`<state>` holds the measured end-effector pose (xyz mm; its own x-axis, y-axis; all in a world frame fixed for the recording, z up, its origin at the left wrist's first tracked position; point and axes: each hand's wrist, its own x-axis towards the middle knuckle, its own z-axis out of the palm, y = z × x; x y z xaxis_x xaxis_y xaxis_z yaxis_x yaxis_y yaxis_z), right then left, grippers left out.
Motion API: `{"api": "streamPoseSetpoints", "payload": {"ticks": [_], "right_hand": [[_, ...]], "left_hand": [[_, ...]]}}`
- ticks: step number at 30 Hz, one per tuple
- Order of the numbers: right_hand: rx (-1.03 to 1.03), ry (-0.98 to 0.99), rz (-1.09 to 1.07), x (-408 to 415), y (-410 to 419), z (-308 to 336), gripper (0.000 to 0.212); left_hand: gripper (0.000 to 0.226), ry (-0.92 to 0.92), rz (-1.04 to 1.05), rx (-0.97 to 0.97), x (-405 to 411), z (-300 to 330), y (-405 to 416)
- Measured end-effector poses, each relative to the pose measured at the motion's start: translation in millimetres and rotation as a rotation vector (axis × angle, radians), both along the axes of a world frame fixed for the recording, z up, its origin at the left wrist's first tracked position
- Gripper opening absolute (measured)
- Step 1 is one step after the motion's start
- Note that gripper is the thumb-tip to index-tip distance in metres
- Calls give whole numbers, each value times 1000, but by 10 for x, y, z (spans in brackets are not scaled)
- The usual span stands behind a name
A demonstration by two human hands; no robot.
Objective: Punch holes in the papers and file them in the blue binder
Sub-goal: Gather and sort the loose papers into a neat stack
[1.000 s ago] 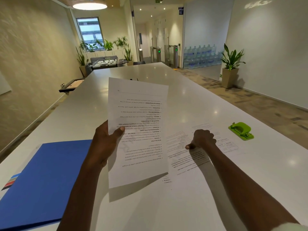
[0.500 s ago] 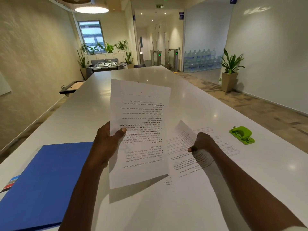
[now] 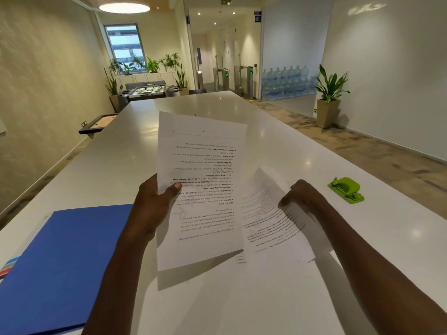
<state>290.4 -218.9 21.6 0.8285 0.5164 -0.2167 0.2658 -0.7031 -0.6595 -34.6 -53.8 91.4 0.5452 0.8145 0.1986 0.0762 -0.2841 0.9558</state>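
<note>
Sheet: while the left hand point(image 3: 154, 209) holds it upright above the table point(image 3: 266, 298), this printed sheet point(image 3: 200, 189) stands in the middle of the view, its text upside down.
Left hand: thumb on the sheet's front at its left edge, fingers hidden behind it, clamped on the paper.
Second sheet: a blurred page point(image 3: 273, 213) just right of the first, its far end raised off the table.
Right hand: the right hand point(image 3: 302, 194) has its fingers curled together, pinching that page.
Binder: the blue binder point(image 3: 58, 267) lies closed on the near left of the table.
Punch: a green punch point(image 3: 346, 189) sits on the table to the right, apart from the papers.
Far end: a potted plant point(image 3: 330, 97) stands by the right wall.
</note>
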Motion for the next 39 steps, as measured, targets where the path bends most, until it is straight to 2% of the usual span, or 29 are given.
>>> {"api": "streamPoseSetpoints", "payload": {"ticks": [4,11,14,18,27,32,39], "right_hand": [[33,-151,-103,-19,-73,-17,48],[108,-206,-110,-1,-133,-61,25],[198,-162,-113,-7,-159,-25,33],[290,-204,-111,-26,-209,166,44],[399,-410,-78,-239,-234,710,39],[409,-351,-10,-352,-76,739,43],[507,-30,-82,-289,1,593,31]], "left_hand": [[33,10,2,7,0,-13,29],[33,-4,4,13,6,4,22],[31,-18,10,22,4,30,3],[28,-39,32,9,-8,59,26],[33,-75,125,25,-67,81,148],[33,-79,151,26,-119,77,174],[33,-64,166,38,-226,45,180]]}}
